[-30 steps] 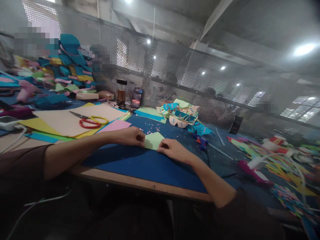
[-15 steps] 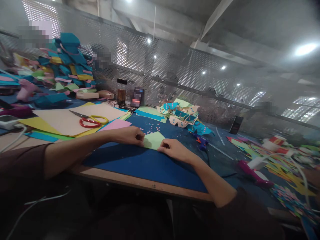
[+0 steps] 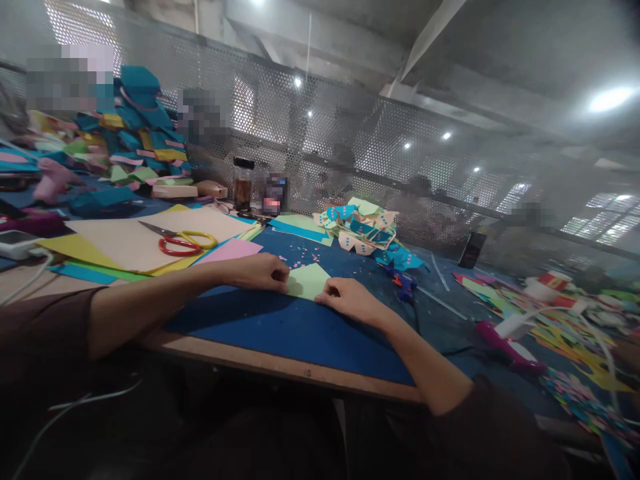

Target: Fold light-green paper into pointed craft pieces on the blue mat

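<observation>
A small sheet of pale green paper [image 3: 307,281] lies between my hands on the blue tabletop [image 3: 280,327], its far edge rising to a point. My left hand [image 3: 267,272] has curled fingers pinching the paper's left corner. At the opposite corner, my right hand [image 3: 345,297] is closed on the edge with thumb and fingers together. Just beyond the paper are scattered tiny pink bits [image 3: 305,255]. Left of my hands, scissors [image 3: 183,241] with one red and one yellow handle rest on stacked coloured sheets [image 3: 115,235].
Folded paper pieces with dots [image 3: 363,230] are heaped at the back. To their right lies a blue glue gun [image 3: 403,283]. A lidded jar [image 3: 243,185] stands near a phone [image 3: 471,250] farther right. A purple power strip [image 3: 510,347] with cables sits right. Teal paper shapes [image 3: 143,113] pile up back left.
My hands and the green paper stay almost exactly where they were. Behind the table at the left, a blurred person has shifted slightly.
</observation>
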A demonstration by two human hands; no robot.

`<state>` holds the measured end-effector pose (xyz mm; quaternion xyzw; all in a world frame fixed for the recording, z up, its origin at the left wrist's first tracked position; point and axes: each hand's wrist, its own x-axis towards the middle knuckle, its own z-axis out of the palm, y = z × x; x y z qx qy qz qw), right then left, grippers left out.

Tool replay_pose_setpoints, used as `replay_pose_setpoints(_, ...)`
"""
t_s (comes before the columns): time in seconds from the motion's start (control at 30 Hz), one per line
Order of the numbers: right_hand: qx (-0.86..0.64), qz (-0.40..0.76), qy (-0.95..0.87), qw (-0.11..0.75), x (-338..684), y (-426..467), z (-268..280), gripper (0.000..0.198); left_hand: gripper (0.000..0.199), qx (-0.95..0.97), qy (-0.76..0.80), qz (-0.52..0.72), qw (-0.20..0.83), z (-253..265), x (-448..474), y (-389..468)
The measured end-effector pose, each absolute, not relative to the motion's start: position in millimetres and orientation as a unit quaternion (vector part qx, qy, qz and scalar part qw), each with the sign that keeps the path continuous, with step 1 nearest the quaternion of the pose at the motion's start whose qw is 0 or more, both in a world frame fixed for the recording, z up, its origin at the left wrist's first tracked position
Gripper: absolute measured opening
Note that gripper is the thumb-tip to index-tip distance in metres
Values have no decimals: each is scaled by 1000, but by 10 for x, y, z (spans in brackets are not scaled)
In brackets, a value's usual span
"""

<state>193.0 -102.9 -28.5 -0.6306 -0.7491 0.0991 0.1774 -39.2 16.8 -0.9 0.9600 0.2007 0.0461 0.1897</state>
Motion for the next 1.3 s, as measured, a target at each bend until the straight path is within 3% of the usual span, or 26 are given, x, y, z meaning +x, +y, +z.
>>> replay_pose_setpoints(1.3,-637,104,-744,171,1942,-1020,-281,32,27,959,217,-54,172,95,-510,397)
